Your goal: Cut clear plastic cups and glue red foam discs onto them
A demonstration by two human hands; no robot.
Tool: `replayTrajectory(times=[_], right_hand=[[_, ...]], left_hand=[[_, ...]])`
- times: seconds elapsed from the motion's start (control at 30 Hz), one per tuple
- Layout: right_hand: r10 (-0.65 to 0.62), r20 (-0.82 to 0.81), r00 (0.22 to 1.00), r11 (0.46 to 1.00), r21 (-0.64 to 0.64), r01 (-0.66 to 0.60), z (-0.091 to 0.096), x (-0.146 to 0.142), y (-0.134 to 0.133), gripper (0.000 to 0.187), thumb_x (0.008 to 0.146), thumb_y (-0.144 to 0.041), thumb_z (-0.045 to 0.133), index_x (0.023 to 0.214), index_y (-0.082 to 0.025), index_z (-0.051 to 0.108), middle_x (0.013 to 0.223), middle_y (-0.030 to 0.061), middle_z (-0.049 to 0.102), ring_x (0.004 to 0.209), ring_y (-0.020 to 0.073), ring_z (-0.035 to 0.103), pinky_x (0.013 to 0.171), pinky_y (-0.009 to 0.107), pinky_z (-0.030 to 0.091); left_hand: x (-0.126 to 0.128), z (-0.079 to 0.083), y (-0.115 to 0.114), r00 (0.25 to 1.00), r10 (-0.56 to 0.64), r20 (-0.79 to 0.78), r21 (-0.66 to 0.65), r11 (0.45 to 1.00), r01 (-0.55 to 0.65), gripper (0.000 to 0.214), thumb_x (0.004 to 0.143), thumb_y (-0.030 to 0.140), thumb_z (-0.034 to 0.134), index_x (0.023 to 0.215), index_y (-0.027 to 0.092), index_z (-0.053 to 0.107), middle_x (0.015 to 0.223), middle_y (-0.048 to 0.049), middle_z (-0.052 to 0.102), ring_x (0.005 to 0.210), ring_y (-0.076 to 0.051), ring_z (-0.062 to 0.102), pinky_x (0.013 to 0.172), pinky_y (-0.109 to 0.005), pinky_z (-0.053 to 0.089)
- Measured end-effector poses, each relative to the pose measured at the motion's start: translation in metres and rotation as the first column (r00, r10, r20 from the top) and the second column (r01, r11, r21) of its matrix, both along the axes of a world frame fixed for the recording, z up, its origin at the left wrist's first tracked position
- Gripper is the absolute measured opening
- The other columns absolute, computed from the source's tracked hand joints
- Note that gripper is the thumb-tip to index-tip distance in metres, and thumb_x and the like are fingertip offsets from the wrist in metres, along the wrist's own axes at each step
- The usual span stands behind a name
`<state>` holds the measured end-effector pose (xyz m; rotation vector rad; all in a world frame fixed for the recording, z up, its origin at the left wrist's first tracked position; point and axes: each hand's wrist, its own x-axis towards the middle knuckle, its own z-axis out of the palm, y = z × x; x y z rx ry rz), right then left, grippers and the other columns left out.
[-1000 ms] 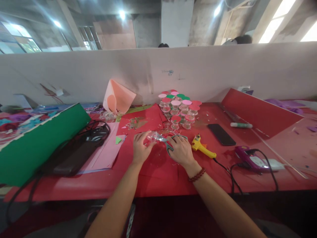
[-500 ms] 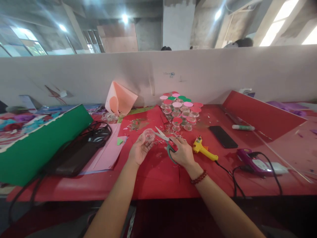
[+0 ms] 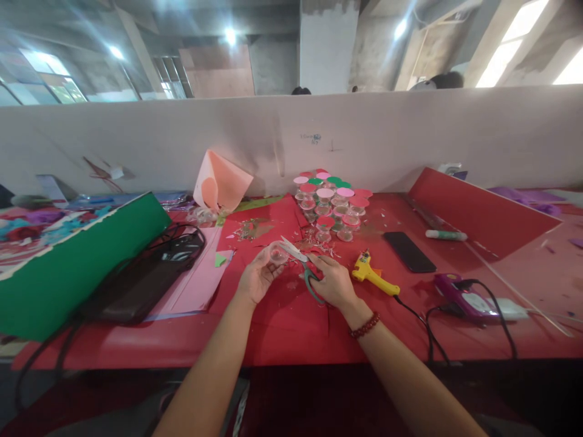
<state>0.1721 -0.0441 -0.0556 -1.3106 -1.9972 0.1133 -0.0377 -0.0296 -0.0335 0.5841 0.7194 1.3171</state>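
Between the thumb and fingers of my left hand (image 3: pixel 259 278) is a small clear plastic cup (image 3: pixel 277 253), tilted, its round end toward the scissors. My right hand (image 3: pixel 334 282) is closed around the green handles of a pair of scissors (image 3: pixel 298 252). The blades reach left to the cup's rim and look nearly closed; whether plastic lies between them I cannot tell. Just beyond my hands stand stacked clear cups topped with red, pink and green paper discs (image 3: pixel 325 193). Thin clipped scraps (image 3: pixel 325 249) lie below the blades.
Right of my hand lie a yellow glue gun (image 3: pixel 374 274), a black phone (image 3: pixel 410 251) and a purple power strip (image 3: pixel 464 297) with cables. At left are a dark bag (image 3: pixel 150 279), pink paper sheets (image 3: pixel 194 273) and a green board (image 3: pixel 86 267). A white partition (image 3: pixel 182 130) rises behind.
The scissor blades have closed from a wider gap and moved slightly left against the cup's rim. The cup has turned a little in my left hand.
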Motion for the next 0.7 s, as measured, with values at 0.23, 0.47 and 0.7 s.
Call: replayTrajectory(times=[0.23,0.47,0.7], right_hand=[[0.022,0.005,1.000,1.000,0.003,-0.022,0.000,0.001,0.000,0.046,0.079,-0.022,0.061,0.125,-0.021,0.061,0.105,0.0058,0.070,0.086,0.0189,0.067,0.077,0.026,0.052],[0.023,0.056,0.998,1.000,-0.013,-0.023,0.000,0.002,0.000,0.043,0.081,-0.023,0.060,0.124,-0.020,0.062,0.104,0.0065,0.070,0.083,0.0199,0.068,0.074,0.027,0.053],[-0.008,0.137,0.990,1.000,-0.005,0.008,-0.002,0.004,0.002,0.041,0.084,-0.026,0.058,0.124,-0.024,0.061,0.103,0.0045,0.071,0.087,0.0199,0.068,0.073,0.026,0.051]], left_hand=[[0.000,-0.003,0.003,1.000,0.030,0.003,-0.045,0.999,-0.030,0.026,0.080,0.022,0.065,0.105,0.014,0.067,0.083,-0.0075,0.072,0.071,-0.014,0.068,0.063,-0.023,0.055],[-0.003,-0.009,0.007,0.998,0.056,0.041,-0.074,0.996,-0.052,0.020,0.082,0.019,0.061,0.099,0.011,0.068,0.080,-0.0088,0.072,0.072,-0.016,0.068,0.062,-0.024,0.056],[-0.002,-0.008,0.007,0.996,0.075,0.042,-0.093,0.993,-0.071,0.020,0.083,0.016,0.060,0.099,0.008,0.068,0.073,-0.0076,0.069,0.062,-0.014,0.064,0.057,-0.024,0.054]])
